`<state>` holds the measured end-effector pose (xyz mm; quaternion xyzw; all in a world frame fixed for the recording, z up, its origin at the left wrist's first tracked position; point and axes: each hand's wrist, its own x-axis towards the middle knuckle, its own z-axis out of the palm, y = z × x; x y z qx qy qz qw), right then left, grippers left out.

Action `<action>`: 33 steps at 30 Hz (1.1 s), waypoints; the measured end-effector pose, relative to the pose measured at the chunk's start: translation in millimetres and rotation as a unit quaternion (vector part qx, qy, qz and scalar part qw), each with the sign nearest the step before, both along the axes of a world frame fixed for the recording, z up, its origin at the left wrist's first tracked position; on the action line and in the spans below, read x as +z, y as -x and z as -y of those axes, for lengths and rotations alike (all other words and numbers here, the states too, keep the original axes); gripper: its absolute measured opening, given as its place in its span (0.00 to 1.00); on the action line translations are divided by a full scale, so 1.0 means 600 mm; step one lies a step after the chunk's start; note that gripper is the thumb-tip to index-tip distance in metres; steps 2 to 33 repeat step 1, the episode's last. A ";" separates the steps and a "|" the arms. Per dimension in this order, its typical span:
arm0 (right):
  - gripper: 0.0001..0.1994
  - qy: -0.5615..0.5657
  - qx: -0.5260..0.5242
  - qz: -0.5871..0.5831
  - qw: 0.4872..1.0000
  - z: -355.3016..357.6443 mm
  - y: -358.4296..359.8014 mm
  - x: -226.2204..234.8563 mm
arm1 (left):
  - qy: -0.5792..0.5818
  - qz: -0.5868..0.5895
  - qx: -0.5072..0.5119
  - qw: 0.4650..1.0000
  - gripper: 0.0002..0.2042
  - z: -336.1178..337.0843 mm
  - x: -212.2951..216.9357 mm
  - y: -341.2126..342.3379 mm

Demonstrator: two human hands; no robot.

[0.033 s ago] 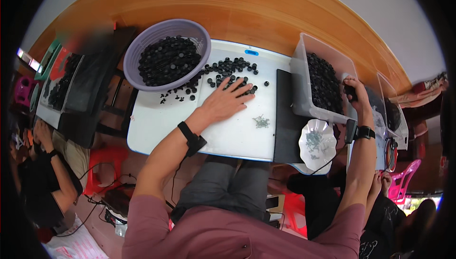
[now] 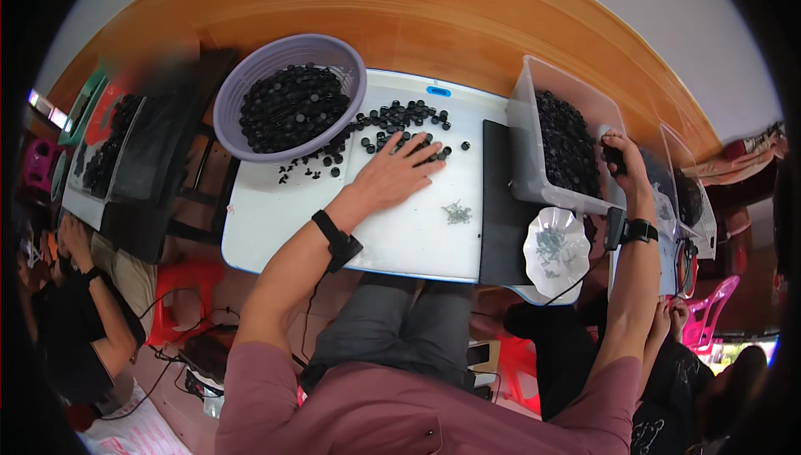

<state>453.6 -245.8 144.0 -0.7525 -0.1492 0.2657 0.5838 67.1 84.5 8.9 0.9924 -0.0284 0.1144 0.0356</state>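
My left hand (image 2: 390, 178) lies with fingers spread over the white board (image 2: 334, 230), its fingertips among loose small black round caps (image 2: 409, 113). Nothing shows gripped in it. My right hand (image 2: 627, 157) is curled at the right rim of a clear plastic bin (image 2: 534, 180) filled with similar black pieces. Something dark shows within its fingers, but I cannot make out what. A little pile of small pale metal pieces (image 2: 456, 212) sits right of my left hand. Several more lie in a white scalloped dish (image 2: 534, 267) in front of the bin.
A purple basin (image 2: 225, 125) full of black pieces stands at the board's far left, beside scattered stemmed black parts (image 2: 315, 175). A black mat (image 2: 501, 242) lies between board and dish. People sit on both sides; a co-worker's hands (image 2: 75, 238) show at left. Cables hang near my legs.
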 end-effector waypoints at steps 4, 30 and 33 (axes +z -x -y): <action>0.12 -0.021 -0.018 -0.004 1.000 -0.001 0.003 0.005 | -0.012 -0.020 0.010 1.000 0.23 -0.001 0.009 -0.018; 0.12 -0.021 -0.018 -0.004 1.000 -0.001 0.003 0.005 | -0.012 -0.020 0.010 1.000 0.23 -0.001 0.009 -0.018; 0.12 -0.021 -0.018 -0.004 1.000 -0.001 0.003 0.005 | -0.012 -0.020 0.010 1.000 0.23 -0.001 0.009 -0.018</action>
